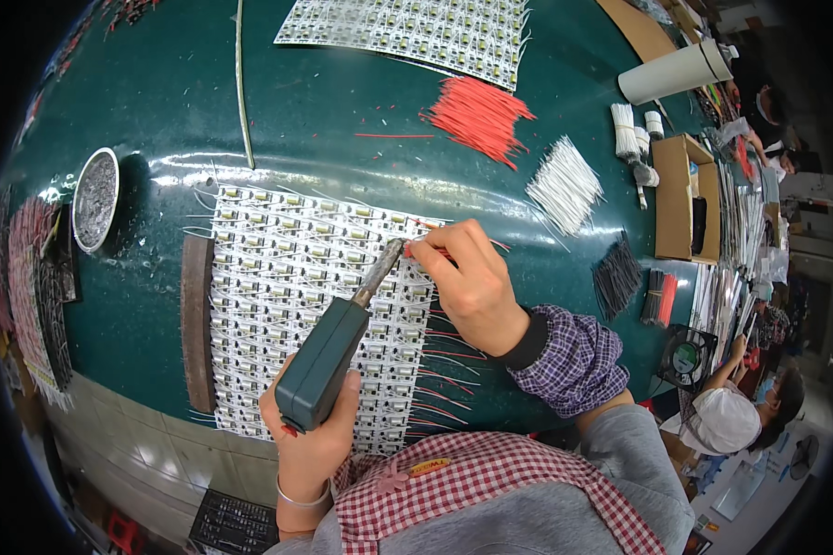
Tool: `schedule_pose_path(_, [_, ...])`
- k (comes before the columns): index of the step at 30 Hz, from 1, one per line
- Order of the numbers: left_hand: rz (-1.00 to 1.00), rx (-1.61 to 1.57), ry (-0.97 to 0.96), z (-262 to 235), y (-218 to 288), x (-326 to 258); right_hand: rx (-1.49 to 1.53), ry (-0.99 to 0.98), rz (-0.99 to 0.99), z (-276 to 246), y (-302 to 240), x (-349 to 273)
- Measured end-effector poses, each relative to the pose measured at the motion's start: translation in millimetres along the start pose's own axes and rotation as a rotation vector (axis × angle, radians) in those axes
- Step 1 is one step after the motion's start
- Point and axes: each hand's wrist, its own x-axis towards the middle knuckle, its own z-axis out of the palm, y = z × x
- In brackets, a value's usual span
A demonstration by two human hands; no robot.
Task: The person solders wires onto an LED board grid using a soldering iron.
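The left hand (313,435) is closed around a green soldering iron (329,356), its tip at the right edge of the white module panel (296,305). The right hand (467,277) pinches a red wire (432,251) there. Lower rows already carry red wires; the upper edge seems left.

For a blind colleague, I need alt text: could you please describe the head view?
A left hand holds a green soldering iron with its tip at the right edge of a white panel of small circuit boards, where the right hand pinches a red wire. Piles of red wires and white wires lie on the green table.
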Motion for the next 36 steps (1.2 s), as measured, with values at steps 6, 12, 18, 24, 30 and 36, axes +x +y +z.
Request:
schedule_pose_path(6, [-0.029,0.007,-0.041,-5.1,6.2,5.9,-0.002,-0.014,0.0,0.6,2.5,-0.4])
schedule_pose_path(12, [0.032,0.042,-0.062,-4.4,6.5,8.8,0.014,0.0,-0.001,1.2,3.3,-0.7])
schedule_pose_path(18, [-0.014,0.037,-0.083,-2.4,7.9,8.6,0.017,-0.005,-0.012,0.4,4.4,-0.8])
schedule_pose_path(24, [0.044,0.122,-0.101,-1.6,10.9,11.2,0.037,-0.015,0.003,0.0,6.0,-2.1])
schedule_pose_path(30, [0.048,0.078,-0.07,-3.1,8.8,9.6,0.057,-0.021,0.003,-1.6,5.6,0.0])
schedule_pose_path(36, [0.012,0.061,-0.081,-0.5,6.6,9.0,0.054,-0.013,-0.008,-1.3,5.9,-0.5])
